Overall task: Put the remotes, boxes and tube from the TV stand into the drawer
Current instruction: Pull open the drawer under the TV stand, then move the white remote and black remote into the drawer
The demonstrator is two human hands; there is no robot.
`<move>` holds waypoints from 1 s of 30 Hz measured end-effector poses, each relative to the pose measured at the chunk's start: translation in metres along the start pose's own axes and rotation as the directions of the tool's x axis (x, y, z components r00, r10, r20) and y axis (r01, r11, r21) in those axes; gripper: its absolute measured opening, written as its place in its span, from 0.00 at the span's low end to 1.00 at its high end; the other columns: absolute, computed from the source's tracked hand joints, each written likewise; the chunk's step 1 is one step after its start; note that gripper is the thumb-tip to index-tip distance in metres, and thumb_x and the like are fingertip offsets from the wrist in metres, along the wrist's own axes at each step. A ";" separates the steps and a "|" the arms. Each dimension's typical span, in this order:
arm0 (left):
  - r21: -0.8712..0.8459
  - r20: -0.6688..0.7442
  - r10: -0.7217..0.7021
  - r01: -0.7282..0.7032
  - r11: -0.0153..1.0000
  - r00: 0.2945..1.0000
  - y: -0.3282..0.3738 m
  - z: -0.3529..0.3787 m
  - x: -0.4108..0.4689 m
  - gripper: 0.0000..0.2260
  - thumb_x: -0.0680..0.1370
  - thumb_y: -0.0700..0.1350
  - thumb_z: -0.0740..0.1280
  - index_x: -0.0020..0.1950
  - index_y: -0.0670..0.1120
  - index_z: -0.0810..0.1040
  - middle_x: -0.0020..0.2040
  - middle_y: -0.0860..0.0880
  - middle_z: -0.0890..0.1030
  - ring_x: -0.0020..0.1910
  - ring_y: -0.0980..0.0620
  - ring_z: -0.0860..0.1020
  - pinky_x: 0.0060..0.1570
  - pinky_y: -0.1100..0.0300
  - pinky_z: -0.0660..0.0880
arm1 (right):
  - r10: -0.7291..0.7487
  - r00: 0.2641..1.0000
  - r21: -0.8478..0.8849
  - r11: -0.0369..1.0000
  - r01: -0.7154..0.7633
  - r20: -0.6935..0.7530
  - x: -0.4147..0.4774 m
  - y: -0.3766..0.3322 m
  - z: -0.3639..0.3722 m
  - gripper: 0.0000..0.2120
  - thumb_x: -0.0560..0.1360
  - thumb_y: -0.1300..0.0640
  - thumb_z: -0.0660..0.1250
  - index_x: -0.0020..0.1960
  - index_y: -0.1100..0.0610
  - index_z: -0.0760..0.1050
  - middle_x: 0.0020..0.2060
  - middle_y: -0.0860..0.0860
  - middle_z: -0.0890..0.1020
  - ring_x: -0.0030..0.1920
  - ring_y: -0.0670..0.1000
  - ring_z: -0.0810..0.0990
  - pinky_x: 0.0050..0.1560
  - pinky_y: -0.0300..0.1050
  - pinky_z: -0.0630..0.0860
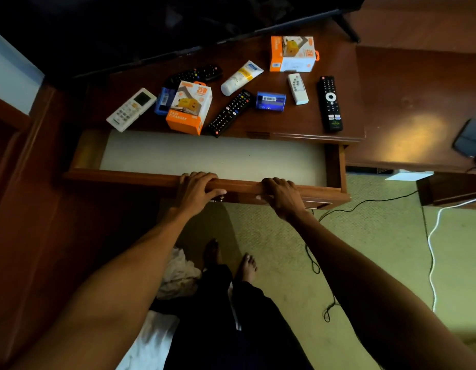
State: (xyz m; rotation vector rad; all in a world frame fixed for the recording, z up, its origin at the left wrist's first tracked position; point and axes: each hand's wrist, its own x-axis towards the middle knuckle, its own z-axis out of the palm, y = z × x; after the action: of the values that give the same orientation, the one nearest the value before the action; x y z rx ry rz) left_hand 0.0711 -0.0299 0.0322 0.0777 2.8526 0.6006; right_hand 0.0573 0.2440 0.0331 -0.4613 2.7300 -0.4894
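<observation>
Evidently wooden drawer (140, 177), pale liner; both hands (195, 189) gripping rim

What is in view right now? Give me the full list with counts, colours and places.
Drawer: one, wood, pale liner, pulled open, nothing inside it.
TV stand: one, dark wood, behind the drawer.
Black remotes: three; far back, centre front, right.
White remotes: two; large with screen, left; small, right of centre.
Orange-and-white charger boxes: two; front left, back right.
Blue boxes: two; behind the front charger box, centre.
Tube: one, white and yellow, centre back.
Cables: black and white, on the carpet, right.
Dark flat item: one, far right desk.
Left hand, right hand: both gripping the drawer's front edge.
</observation>
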 end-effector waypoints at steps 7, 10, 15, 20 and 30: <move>-0.015 0.069 0.011 -0.010 1.000 0.998 0.001 0.011 -0.050 0.26 0.74 0.68 0.61 0.65 0.53 0.75 0.64 0.50 0.78 0.63 0.49 0.72 0.66 0.47 0.60 | 0.000 1.000 0.026 1.000 0.001 -0.024 -0.052 -0.007 0.016 0.28 0.74 0.34 0.55 0.62 0.53 0.73 0.53 0.54 0.80 0.54 0.59 0.77 0.58 0.54 0.69; -0.027 0.074 0.006 -0.004 1.000 0.997 0.002 0.012 -0.064 0.25 0.74 0.67 0.62 0.64 0.53 0.76 0.62 0.50 0.78 0.62 0.49 0.72 0.64 0.48 0.61 | 0.012 0.999 0.049 0.999 -0.010 -0.030 -0.065 -0.012 0.020 0.32 0.72 0.31 0.52 0.61 0.54 0.74 0.53 0.54 0.81 0.53 0.59 0.78 0.57 0.54 0.69; -0.021 0.081 0.013 -0.011 1.000 0.997 0.003 0.014 -0.079 0.24 0.74 0.67 0.63 0.63 0.54 0.76 0.60 0.51 0.79 0.60 0.49 0.73 0.62 0.49 0.62 | 0.029 0.999 0.066 0.997 -0.028 -0.013 -0.079 -0.017 0.026 0.29 0.73 0.32 0.57 0.62 0.53 0.74 0.53 0.53 0.81 0.54 0.57 0.77 0.58 0.53 0.68; -0.030 0.123 0.013 -0.009 0.999 0.992 0.001 0.010 -0.081 0.24 0.73 0.66 0.64 0.63 0.53 0.76 0.59 0.50 0.79 0.61 0.48 0.73 0.62 0.48 0.62 | 0.036 0.999 0.067 0.997 -0.036 0.007 -0.081 -0.022 0.022 0.23 0.74 0.36 0.63 0.59 0.53 0.75 0.51 0.53 0.83 0.50 0.56 0.79 0.54 0.51 0.71; -0.243 0.305 0.001 0.077 0.967 0.952 0.014 -0.065 -0.036 0.09 0.74 0.56 0.71 0.51 0.53 0.81 0.47 0.54 0.83 0.46 0.53 0.80 0.50 0.49 0.79 | 0.077 0.930 0.126 0.983 -0.130 0.358 -0.021 -0.024 -0.041 0.21 0.72 0.34 0.66 0.50 0.51 0.81 0.48 0.51 0.86 0.49 0.53 0.82 0.51 0.48 0.77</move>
State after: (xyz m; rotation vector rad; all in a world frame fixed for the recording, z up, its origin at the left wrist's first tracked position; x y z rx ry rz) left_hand 0.0911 -0.0463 0.1035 0.0651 2.4563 0.8583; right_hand 0.0666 0.2411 0.0842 -0.3277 2.3398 -0.5215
